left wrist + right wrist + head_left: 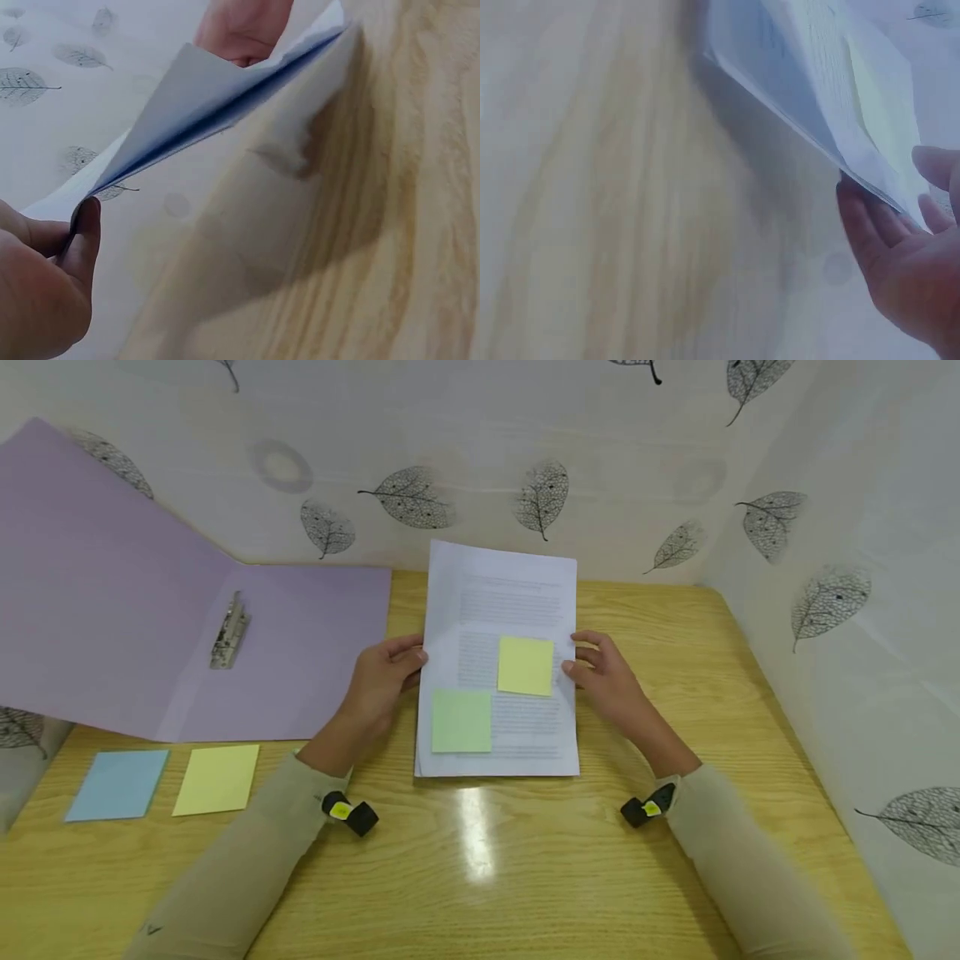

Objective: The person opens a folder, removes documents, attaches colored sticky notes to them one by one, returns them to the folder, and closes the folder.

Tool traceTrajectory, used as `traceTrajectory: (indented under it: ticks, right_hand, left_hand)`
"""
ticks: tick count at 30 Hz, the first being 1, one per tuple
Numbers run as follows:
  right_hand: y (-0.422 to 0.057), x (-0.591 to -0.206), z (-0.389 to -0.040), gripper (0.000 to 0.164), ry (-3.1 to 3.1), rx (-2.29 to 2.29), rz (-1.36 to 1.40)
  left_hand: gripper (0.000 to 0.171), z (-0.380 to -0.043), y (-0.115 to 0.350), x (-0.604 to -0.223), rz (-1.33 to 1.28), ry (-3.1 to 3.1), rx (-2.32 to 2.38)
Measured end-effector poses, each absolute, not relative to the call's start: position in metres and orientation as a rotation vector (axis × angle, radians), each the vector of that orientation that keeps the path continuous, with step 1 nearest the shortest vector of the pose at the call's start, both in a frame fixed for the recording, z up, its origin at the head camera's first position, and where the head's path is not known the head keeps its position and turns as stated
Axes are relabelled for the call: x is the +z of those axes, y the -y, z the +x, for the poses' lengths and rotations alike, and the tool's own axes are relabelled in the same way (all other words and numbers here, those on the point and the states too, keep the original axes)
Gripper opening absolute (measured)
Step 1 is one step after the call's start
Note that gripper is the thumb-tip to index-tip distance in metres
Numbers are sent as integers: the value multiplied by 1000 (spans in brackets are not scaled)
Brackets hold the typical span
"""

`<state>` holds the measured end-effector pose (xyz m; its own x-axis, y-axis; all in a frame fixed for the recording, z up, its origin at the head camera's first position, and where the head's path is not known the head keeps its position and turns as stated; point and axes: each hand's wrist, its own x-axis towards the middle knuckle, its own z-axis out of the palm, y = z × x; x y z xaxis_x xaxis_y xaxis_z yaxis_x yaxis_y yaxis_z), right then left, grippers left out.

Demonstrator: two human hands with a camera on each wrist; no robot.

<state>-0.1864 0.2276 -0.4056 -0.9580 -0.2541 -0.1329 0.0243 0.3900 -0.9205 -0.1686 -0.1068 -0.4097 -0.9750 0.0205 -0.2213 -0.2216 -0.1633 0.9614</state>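
Observation:
Both hands hold a stack of printed paper sheets [495, 610] above the wooden table, upper end tilted toward the wall. My left hand [381, 683] pinches its left edge between thumb and fingers; in the left wrist view, the sheets [187, 90] bow apart from that grip. At the right edge, my right hand [609, 679] grips with the thumb in front and fingers behind. The right wrist view shows those fingers [870, 225] under the sheets' edge. On the top sheet are a yellow sticky note [526, 667] right of the middle and a green sticky note [461, 721] at lower left.
A lilac folder [315, 627] lies open on the left, its cover leaning up against the wall, with a metal clip [230, 631] inside. In front of it are a blue sticky pad [117, 786] and a yellow one. A leaf-patterned covering [480, 443] borders the wooden table [540, 868].

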Motion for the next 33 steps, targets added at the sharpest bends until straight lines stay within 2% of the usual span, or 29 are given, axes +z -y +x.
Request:
traceTrajectory:
  ticks: [5,15,21,25,28,33]
  right_hand:
    - [-216,-396,-183,42,-2331,-1777,-195]
    - [-200,-387,-180,38,-2378,-1802,-119]
    - [-199,-385,-178,36,-2369,-1943,-132]
    - [-202,-381,-177,36,-2320,-2037,-145]
    - [-204,-380,-177,36,-2292,-2075,-137]
    - [-207,-380,-177,36,-2272,-2101,-129]
  left_hand:
    - [41,-168,113,-398,-181,-1884,2336]
    - [43,-169,123,-386,-137,-1905,2337]
    - [40,-156,143,-384,6,-1968,2372]
    - [39,-136,177,-380,70,-2122,2416]
    - [35,-116,215,-377,2,-2330,2385]
    - [33,-84,287,-376,-395,-2472,2447]
